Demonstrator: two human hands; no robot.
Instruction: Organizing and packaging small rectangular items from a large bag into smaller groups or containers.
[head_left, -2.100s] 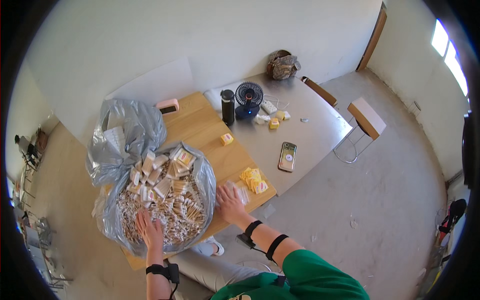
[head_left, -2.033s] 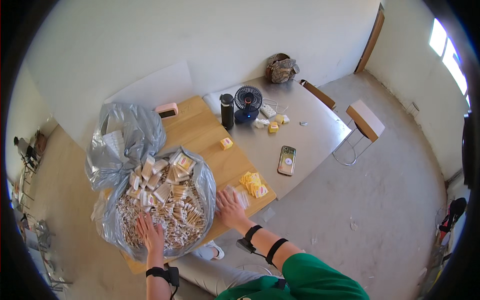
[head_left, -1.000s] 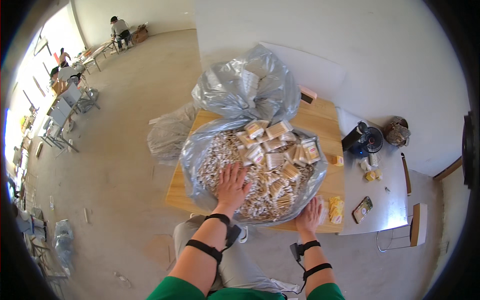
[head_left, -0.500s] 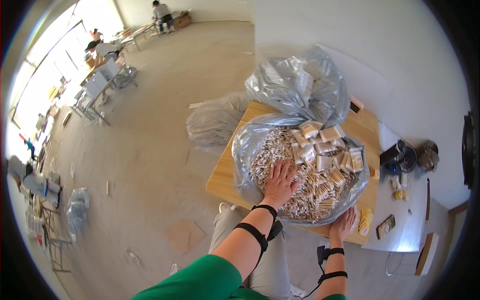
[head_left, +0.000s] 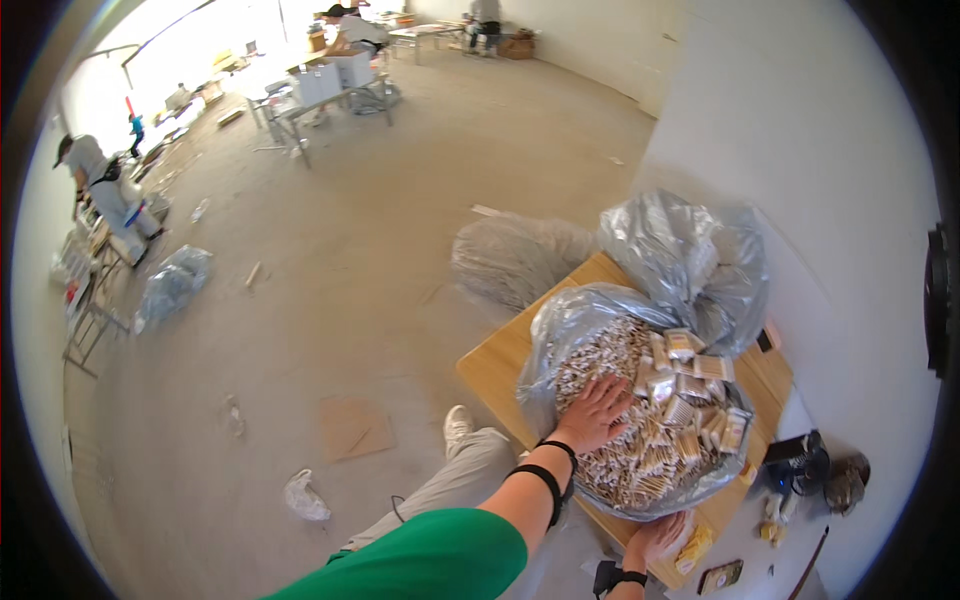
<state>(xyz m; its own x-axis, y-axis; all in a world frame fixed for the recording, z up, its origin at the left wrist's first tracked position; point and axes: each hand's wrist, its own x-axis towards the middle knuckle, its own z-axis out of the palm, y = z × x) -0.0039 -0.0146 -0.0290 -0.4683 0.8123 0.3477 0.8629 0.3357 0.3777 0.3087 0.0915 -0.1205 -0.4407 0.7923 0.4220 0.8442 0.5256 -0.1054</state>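
Note:
A grey plastic bag (head_left: 545, 345), opened wide, holds a heap of loose cotton swabs (head_left: 630, 470) on a wooden table. Small clear packs of cotton swabs (head_left: 690, 385) lie over the far right part of the heap. My left hand (head_left: 592, 417) rests flat on the loose swabs with its fingers spread, gripping nothing. At the near edge of the table, my right hand (head_left: 657, 537) lies with fingers stretched beside the bag's lower rim; nothing shows in it. Next to it is a crumpled yellow wrapper (head_left: 694, 549).
Behind stands another full grey bag (head_left: 685, 265) against the wall. The wooden table (head_left: 500, 365) has its left corner bare. A phone (head_left: 720, 577) and a small black fan (head_left: 800, 465) are at the right. A clear bag (head_left: 515, 255) sits on the floor. Several people work at far tables.
My view has swung to the left, so the table and bags sit lower and farther right. Both hands keep nearly the same places at the bag.

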